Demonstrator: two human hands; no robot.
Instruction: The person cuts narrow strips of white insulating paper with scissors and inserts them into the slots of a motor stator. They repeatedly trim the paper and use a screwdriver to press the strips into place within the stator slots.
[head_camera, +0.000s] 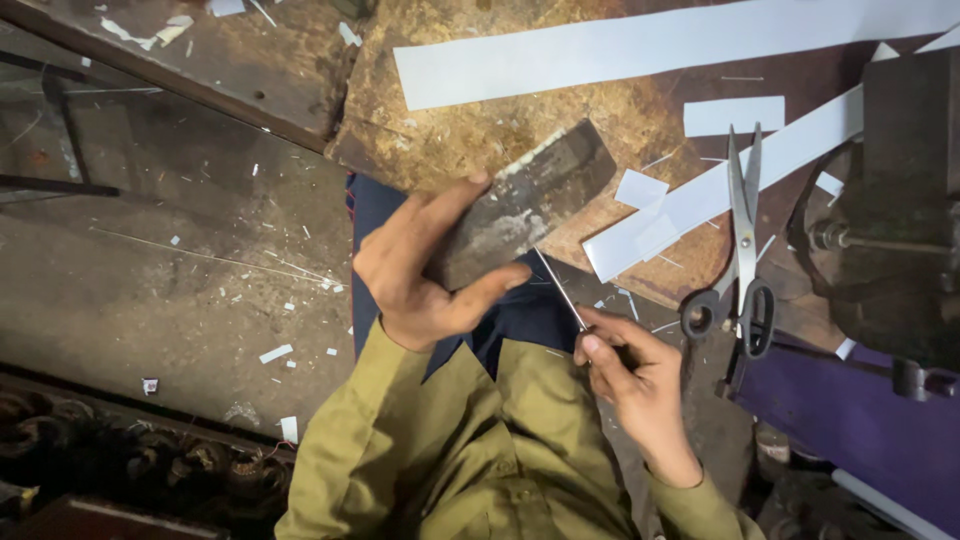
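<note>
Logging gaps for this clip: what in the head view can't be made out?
- Dark block: its underside and near end are covered by the left hand.
- Thin metal strip: its lower end is hidden in the right hand; too thin to tell its tip's shape.
- Scissors: one handle loop overhangs the bench edge against dark clutter.
- Vise: cut off by the right frame edge.
- Long white strip: runs out at the top right.
</note>
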